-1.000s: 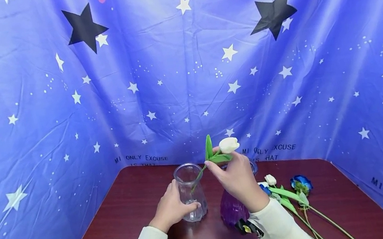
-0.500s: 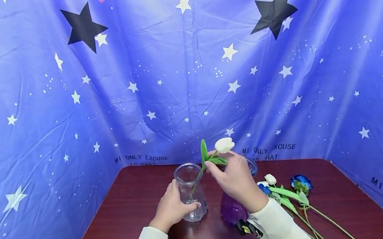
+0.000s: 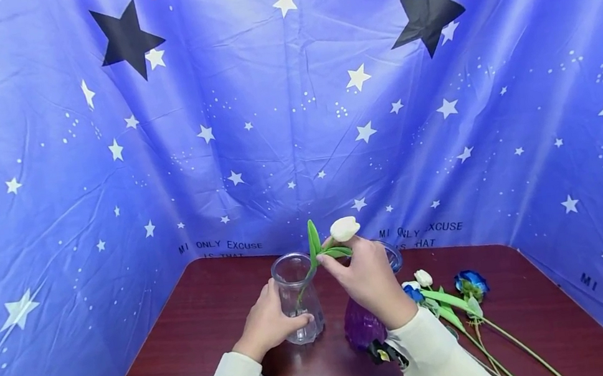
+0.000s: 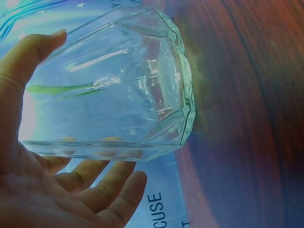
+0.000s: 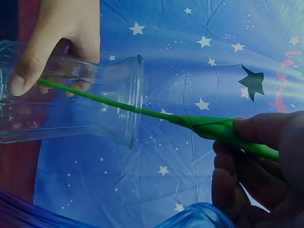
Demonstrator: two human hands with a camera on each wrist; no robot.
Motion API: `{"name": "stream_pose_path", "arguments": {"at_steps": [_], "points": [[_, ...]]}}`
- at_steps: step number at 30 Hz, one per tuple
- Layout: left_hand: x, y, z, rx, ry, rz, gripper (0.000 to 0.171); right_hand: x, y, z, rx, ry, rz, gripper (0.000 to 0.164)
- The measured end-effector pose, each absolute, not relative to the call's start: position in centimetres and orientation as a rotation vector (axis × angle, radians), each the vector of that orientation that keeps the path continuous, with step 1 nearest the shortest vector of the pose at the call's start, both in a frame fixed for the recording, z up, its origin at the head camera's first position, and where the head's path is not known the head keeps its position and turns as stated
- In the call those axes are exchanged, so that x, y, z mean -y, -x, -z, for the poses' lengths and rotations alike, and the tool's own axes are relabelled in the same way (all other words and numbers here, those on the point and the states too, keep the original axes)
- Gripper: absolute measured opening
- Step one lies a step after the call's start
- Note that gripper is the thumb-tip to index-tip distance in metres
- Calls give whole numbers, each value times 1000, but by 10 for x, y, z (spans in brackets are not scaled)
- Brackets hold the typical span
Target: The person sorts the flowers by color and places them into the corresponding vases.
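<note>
A clear glass vase (image 3: pixel 307 316) stands upright on the table, and my left hand (image 3: pixel 264 324) grips its side, thumb across the front and fingers behind. In the right wrist view my right hand (image 5: pixel 256 161) pinches the green stem (image 5: pixel 156 114) of an artificial tulip between thumb and fingers, just where the leaves begin. The white tulip bloom (image 3: pixel 345 229) rises above that hand in the head view. Its stem slants down through the vase mouth, and the stem's lower end (image 4: pixel 85 89) shows inside the glass in the left wrist view, above the vase's bottom.
A purple vase (image 3: pixel 360 325) with a bluish rim stands just right of the clear one, partly behind my right hand. Further right lie a blue rose (image 3: pixel 472 284), a white tulip (image 3: pixel 423 278) and other long-stemmed flowers. A star-patterned cloth (image 3: pixel 248 125) walls the dark red table (image 3: pixel 168 342).
My right hand has moved the tulip a little to the left, and its stem reaches further down into the clear vase. The left hand keeps its hold on the glass.
</note>
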State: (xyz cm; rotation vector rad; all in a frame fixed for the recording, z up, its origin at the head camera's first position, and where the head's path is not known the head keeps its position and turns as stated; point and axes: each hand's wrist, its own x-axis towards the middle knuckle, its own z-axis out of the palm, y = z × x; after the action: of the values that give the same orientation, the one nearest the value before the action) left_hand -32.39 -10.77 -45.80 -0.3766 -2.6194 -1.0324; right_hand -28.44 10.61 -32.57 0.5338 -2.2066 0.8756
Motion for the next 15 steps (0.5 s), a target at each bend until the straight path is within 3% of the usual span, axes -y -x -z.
{"name": "stream_pose_path", "arguments": {"at_steps": [15], "points": [[108,324,456,2619,391,1039,93,-104,289,326,2302,-527,-773,11]]}}
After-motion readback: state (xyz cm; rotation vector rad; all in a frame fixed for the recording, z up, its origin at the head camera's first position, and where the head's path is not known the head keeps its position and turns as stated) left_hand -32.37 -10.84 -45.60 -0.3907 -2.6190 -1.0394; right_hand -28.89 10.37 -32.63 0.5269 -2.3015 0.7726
